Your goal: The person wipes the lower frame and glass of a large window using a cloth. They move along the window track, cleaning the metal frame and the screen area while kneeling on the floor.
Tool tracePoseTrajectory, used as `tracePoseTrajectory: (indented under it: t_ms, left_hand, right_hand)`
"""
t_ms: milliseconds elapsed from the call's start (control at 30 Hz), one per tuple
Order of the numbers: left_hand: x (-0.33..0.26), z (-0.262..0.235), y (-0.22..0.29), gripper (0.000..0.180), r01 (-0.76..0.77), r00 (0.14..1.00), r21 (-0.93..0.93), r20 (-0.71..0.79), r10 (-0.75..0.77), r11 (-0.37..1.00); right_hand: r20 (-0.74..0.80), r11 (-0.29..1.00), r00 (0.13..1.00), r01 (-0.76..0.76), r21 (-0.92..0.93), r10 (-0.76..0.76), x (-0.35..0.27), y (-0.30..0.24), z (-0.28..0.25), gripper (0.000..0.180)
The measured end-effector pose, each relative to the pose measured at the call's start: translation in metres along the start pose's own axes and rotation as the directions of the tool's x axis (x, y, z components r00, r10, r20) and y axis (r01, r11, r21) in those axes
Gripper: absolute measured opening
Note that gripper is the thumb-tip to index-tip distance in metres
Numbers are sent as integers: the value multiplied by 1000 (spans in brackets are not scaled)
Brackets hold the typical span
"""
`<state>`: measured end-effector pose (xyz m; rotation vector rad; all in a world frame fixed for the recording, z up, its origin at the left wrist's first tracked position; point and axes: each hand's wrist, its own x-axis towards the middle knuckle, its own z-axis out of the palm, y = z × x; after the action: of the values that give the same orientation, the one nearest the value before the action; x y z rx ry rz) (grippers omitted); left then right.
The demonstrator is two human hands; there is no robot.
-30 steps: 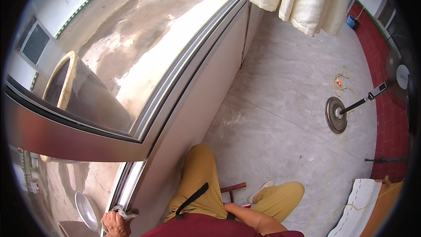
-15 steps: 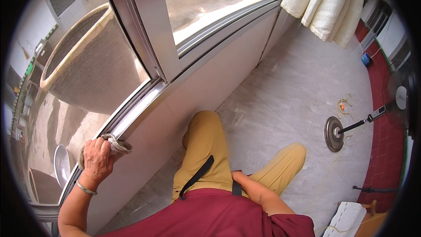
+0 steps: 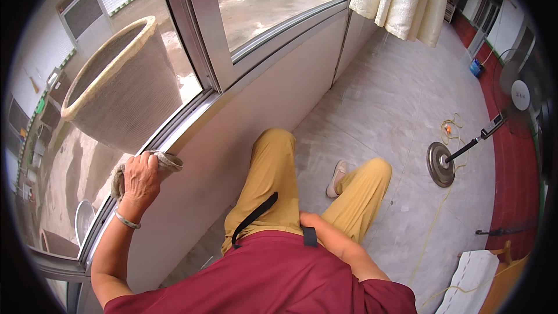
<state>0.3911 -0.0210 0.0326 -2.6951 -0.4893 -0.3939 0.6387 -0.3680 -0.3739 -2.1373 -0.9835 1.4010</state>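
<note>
My left hand (image 3: 141, 179), a bracelet (image 3: 127, 219) on its wrist, is closed over a grey-brown cloth (image 3: 170, 161). It presses the cloth on the metal window sill (image 3: 189, 112) at my left. Folds of the cloth stick out on both sides of the hand, and its underside is hidden. My right hand (image 3: 311, 220) rests low between my thighs, beside a black strap (image 3: 310, 236). Its fingers are mostly hidden by the mustard trousers (image 3: 270, 166), so what they touch cannot be seen.
Past the glass stands a big clay pot (image 3: 125, 90), with a metal basin (image 3: 85, 221) nearer. A cream curtain (image 3: 401, 3) hangs at the far right. On the tiled floor (image 3: 372, 99) are a standing fan (image 3: 442, 164) and a yellow cord (image 3: 431, 238). White-covered furniture (image 3: 469, 285) is at lower right.
My left hand and the cloth have slid a little farther forward along the sill. The view has shifted, and a shoe now shows beside my right leg. My right hand stays between my thighs.
</note>
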Motion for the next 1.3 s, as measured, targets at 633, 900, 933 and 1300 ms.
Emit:
tracePoseTrajectory:
  t_ms: [633,900,933,1300]
  left_hand:
    - [109,23,54,27,23,999,27,35,-24,999]
    - [170,32,82,17,5,997,-61,-70,-10,998]
    - [169,32,81,16,6,996,-97,-90,-15,995]
    - [171,20,119,32,-21,662,-906,-330,-673,423]
  right_hand:
    - [62,909,959,-239,-343,276,30,-100,-67,43]
    - [187,879,974,-23,-476,126,88,-86,-45,38]
    - [219,869,969,11,-495,113,92,-92,-46,37]
    - [259,892,964,57,-448,68,86,-95,-66,33]
